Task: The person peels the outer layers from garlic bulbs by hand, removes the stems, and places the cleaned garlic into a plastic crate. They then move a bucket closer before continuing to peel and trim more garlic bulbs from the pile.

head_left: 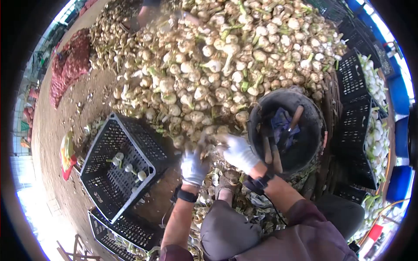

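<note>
My left hand (pixel 194 168), in a white glove with darkened fingertips, is closed around what looks like a garlic bulb (pixel 208 150) at the near edge of the pile. The bulb is blurred and mostly covered by fingers. From the right, my right hand (pixel 238 152), gloved too, reaches toward the same bulb. Its fingertips are smeared by motion, and I cannot make out whether they grip anything. Just beyond both hands lies a large heap of garlic bulbs (pixel 213 65) with dry skins and cut stems.
On the left a black crate (pixel 114 116) holds a few white bulbs. At right stands a black bucket (pixel 320 130) with wooden-handled tools (pixel 297 117). Full crates (pixel 355 126) line the far right. A red mesh sack (pixel 69 69) lies back left. Another person's arm (pixel 143 15) shows at the top.
</note>
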The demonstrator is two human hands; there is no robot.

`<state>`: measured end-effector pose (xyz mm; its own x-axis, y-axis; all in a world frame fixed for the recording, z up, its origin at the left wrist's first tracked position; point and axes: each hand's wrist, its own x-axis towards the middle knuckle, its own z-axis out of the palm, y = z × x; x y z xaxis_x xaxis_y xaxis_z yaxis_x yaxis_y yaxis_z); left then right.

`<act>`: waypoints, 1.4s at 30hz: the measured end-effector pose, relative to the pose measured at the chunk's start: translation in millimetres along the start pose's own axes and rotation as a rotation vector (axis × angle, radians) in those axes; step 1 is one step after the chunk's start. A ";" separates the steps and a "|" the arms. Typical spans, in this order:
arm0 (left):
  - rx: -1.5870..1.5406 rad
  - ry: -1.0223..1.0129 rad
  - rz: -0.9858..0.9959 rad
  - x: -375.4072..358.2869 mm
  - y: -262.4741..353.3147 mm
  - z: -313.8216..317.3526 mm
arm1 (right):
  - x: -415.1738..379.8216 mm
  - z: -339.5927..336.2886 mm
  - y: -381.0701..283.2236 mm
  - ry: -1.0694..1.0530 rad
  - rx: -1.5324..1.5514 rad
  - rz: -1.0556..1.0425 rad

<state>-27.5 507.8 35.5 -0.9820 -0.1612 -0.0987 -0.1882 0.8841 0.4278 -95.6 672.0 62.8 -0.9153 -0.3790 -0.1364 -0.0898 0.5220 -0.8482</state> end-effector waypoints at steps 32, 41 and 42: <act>-1.977 -0.112 -0.416 -18.9 -0.4 31.5 | -2.3 26.0 14.8 -0.051 0.919 0.336; -1.901 -0.151 -0.444 -21.7 -6.6 27.2 | -3.8 33.8 18.0 -0.126 0.474 0.103; -1.960 -0.203 -0.479 -22.4 -7.4 24.3 | -4.6 32.1 15.1 -0.132 0.474 0.104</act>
<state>-3.6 515.4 12.7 -0.8675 -0.0260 -0.4968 -0.2804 -0.7993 0.5315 -80.1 657.1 34.2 -0.8499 -0.4525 -0.2700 0.2157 0.1689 -0.9618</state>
